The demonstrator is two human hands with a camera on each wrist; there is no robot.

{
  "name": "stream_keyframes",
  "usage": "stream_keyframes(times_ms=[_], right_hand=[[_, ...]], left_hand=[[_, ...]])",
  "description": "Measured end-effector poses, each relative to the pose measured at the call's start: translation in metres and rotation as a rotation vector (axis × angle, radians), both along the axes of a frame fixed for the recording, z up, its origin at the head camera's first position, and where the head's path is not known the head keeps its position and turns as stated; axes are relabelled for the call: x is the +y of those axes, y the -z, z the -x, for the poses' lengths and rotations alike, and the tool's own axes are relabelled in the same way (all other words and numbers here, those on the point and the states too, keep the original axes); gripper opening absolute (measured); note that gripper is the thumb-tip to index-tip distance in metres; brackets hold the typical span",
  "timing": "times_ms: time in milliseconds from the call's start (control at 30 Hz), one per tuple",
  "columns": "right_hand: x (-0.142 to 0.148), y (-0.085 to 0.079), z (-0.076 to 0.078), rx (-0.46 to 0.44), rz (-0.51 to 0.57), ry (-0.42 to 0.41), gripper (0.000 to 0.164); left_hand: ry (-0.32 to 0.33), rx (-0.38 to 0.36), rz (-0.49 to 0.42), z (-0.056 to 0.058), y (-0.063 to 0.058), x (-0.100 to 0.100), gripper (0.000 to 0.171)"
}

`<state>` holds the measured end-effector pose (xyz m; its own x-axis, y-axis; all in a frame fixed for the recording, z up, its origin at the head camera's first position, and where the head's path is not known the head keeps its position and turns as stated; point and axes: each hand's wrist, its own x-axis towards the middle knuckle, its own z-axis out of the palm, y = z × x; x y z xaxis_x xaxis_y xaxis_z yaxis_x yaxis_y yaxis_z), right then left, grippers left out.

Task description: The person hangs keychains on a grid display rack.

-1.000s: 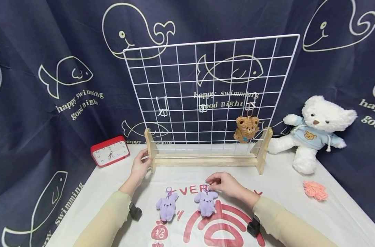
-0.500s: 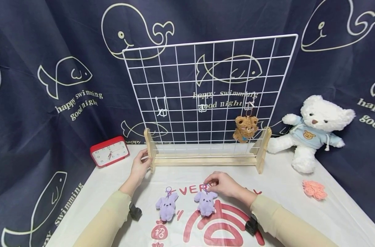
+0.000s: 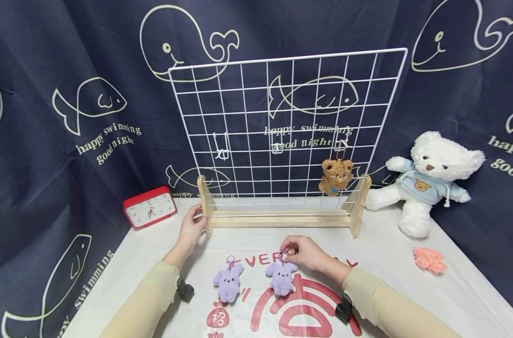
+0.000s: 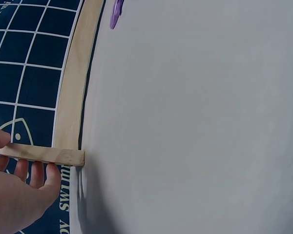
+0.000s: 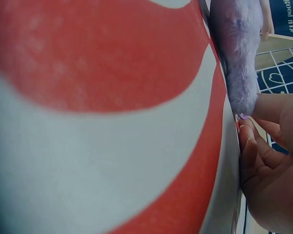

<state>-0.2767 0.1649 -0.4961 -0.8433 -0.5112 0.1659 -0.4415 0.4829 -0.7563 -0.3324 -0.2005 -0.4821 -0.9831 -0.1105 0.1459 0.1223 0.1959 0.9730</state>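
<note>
My left hand (image 3: 192, 227) grips the left wooden upright (image 3: 203, 199) of a white wire grid rack (image 3: 288, 58). In the left wrist view the thumb lies on one side of that wood and the fingers on the other. My right hand (image 3: 309, 253) pinches the purple ring of a lilac plush keychain (image 3: 282, 279) lying on the table; its fur (image 5: 241, 53) fills the upper right of the right wrist view. A second lilac plush keychain (image 3: 228, 282) lies to its left, untouched. From the grid's right hook hangs a brown bear keychain (image 3: 337, 176).
Two more white hooks, a left hook (image 3: 222, 154) and a middle hook (image 3: 276, 149), carry nothing. A red clock (image 3: 151, 207) stands left of the rack. On the right sit a white teddy bear (image 3: 430, 173) and a coral yarn-like bundle (image 3: 429, 260). A dark curtain (image 3: 91, 28) hangs behind.
The right hand's fingers shift very slightly at the keychain's ring. The plush stays in place, and the left hand keeps its grip on the upright.
</note>
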Motion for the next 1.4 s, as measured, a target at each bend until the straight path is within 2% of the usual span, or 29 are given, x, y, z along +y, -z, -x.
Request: stream_keyframes(times_ms=[333,367,533,600,833,1133,1267,1400], right_hand=[[0.001,-0.001,-0.001,-0.008,0.015,0.018,0.022],[0.001,-0.001,-0.002,-0.009,0.020,0.021,0.022],[0.001,0.000,-0.001,-0.007,0.049,0.042,0.019],[0.002,0.000,0.000,-0.003,0.054,0.047,0.017],[0.005,-0.002,0.001,0.003,0.058,0.033,0.010],[0.007,-0.009,0.000,-0.062,0.120,0.064,0.006],[0.008,-0.013,0.000,-0.117,0.164,0.061,0.004],[0.008,-0.018,-0.001,-0.136,0.179,0.060,0.004]], left_hand=[[0.010,0.011,-0.008,0.000,0.001,0.000,0.050],[0.015,0.008,-0.010,-0.003,-0.004,0.001,0.050],[0.019,0.001,-0.013,-0.003,-0.005,0.001,0.050],[0.011,0.007,-0.006,-0.001,-0.001,-0.001,0.050],[0.004,0.014,0.000,-0.001,-0.001,0.000,0.050],[0.004,0.025,0.002,0.000,0.000,0.000,0.048],[0.000,0.012,0.008,-0.001,-0.001,0.000,0.048],[-0.006,0.001,0.006,-0.001,-0.001,0.001,0.049]])
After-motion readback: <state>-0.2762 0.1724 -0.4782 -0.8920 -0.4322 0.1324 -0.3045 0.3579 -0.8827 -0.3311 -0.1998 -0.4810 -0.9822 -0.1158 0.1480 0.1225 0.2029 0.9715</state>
